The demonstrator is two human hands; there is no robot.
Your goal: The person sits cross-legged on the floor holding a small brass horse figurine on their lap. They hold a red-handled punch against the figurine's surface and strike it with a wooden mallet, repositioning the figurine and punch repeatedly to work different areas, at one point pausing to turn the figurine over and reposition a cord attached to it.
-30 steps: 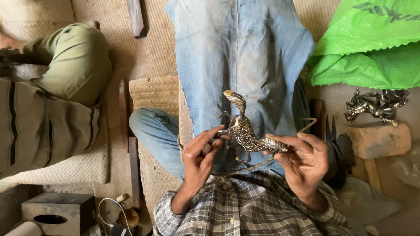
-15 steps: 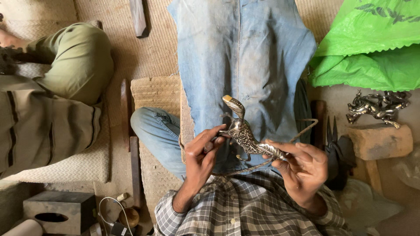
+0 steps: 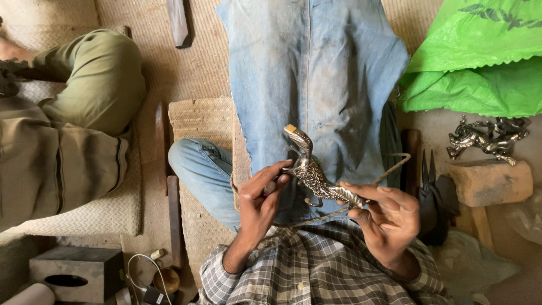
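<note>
The left hand [image 3: 261, 199] pinched the front end of a small silver bird figurine [image 3: 316, 175] between thumb and curled fingers, while the right hand [image 3: 388, 217] gripped its tail end, fingers folded over the metal and thumb pressing from above. The figurine lay slanted between the two hands, its long neck and yellowish head rising up and away from the left hand, its engraved body running down toward the right palm. It was held above the person's lap, over a worn denim cloth [image 3: 316, 73] spread across the legs, with a thin cord [image 3: 389, 169] looping just behind the right hand. Checked shirt sleeves [image 3: 305, 271] covered both forearms. To the right, well apart, a pile of similar metal figurines [image 3: 488, 137] rested on the floor beside a stone block [image 3: 490, 182], with a green plastic sheet [image 3: 480, 62] above them. On the left sat another person in olive trousers [image 3: 96, 79] on a woven mat [image 3: 192, 68].
</note>
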